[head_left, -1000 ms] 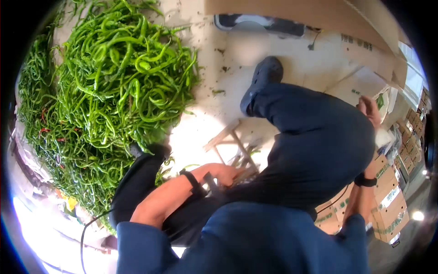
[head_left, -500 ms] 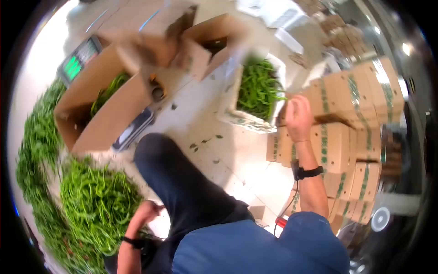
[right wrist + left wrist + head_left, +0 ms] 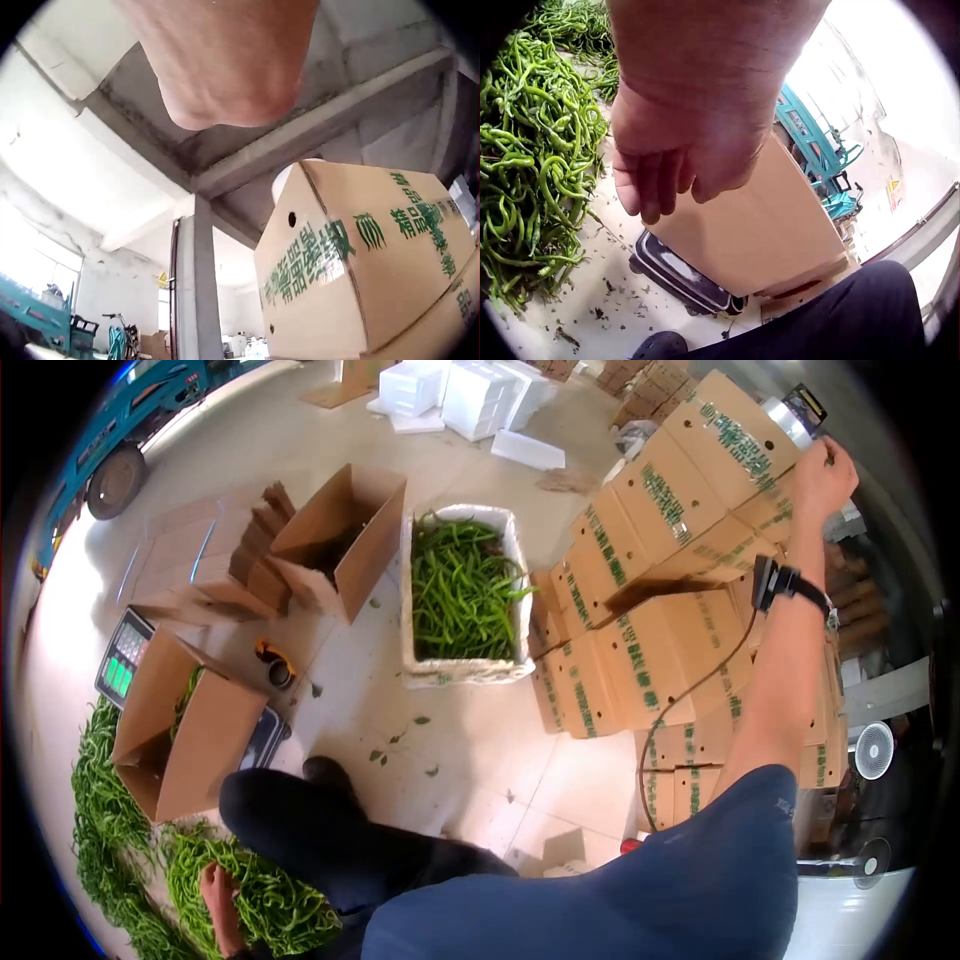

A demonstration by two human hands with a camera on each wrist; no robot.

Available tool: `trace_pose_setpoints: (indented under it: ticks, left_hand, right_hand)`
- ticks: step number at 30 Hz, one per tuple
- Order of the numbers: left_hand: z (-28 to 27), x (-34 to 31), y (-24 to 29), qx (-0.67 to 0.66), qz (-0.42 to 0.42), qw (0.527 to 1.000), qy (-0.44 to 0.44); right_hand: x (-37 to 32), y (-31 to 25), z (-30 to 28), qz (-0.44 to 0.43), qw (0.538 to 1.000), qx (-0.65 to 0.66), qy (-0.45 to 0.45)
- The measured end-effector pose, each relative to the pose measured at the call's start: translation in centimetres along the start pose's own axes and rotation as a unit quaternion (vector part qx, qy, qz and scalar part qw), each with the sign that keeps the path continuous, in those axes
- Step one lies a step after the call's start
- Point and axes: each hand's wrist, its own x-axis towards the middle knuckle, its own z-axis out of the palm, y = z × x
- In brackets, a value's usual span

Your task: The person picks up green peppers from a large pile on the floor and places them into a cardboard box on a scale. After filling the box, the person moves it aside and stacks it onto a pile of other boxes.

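Observation:
My left hand (image 3: 218, 892) hangs over the heap of long green chili peppers (image 3: 255, 895) at lower left. In the left wrist view its fingers (image 3: 651, 191) bend loosely downward and nothing shows in them. My right hand (image 3: 826, 478) is raised at the top of the stacked cartons (image 3: 718, 435), close to a white cylindrical thing (image 3: 790, 422) with a black-and-yellow label. Its fingers are loosely bent with no object visible in them. The right wrist view shows only the heel of that hand (image 3: 232, 82) above a carton (image 3: 397, 247); its fingers are hidden.
A white foam box (image 3: 468, 672) of green peppers stands ahead. Open cardboard boxes (image 3: 205, 730) are at left, beside a scale with a green display (image 3: 120, 670). An orange-and-black tape dispenser (image 3: 278, 665) lies on the floor. White foam boxes (image 3: 480, 400) and a teal vehicle (image 3: 120, 425) are farther back.
The view has swung toward the cartons. My right hand has risen from my knee, past the foam box, up to the stack's top. My left hand has left the small wooden stool and is over the peppers.

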Motion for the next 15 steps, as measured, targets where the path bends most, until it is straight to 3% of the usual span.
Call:
trace_pose_setpoints:
  ticks: [3,9,12,13,15]
  left_hand:
    - [-0.7,0.9,-1.7,0.080,-0.003,0.997,-0.001]
    - [0.5,-1.4,-2.2,0.060,-0.043,0.996,0.048]
    - [-0.3,-1.5,-3.1,0.065,-0.074,0.993,0.058]
    - [-0.8,-1.8,-3.2,0.042,-0.063,0.997,0.034]
    - [-1.2,-2.7,-3.0,0.033,-0.062,0.996,0.053]
  right_hand:
    - [3.8,6.2,4.1,-0.006,0.995,-0.076,-0.059]
    - [3.9,7.3,6.9,0.004,0.967,-0.165,-0.194]
    - [2.8,9.2,8.4,-0.026,0.979,-0.113,-0.166]
    - [3.1,9.5,8.3,-0.063,0.974,-0.092,-0.199]
    - [3.5,13.2,10.9,-0.088,0.962,-0.149,-0.211]
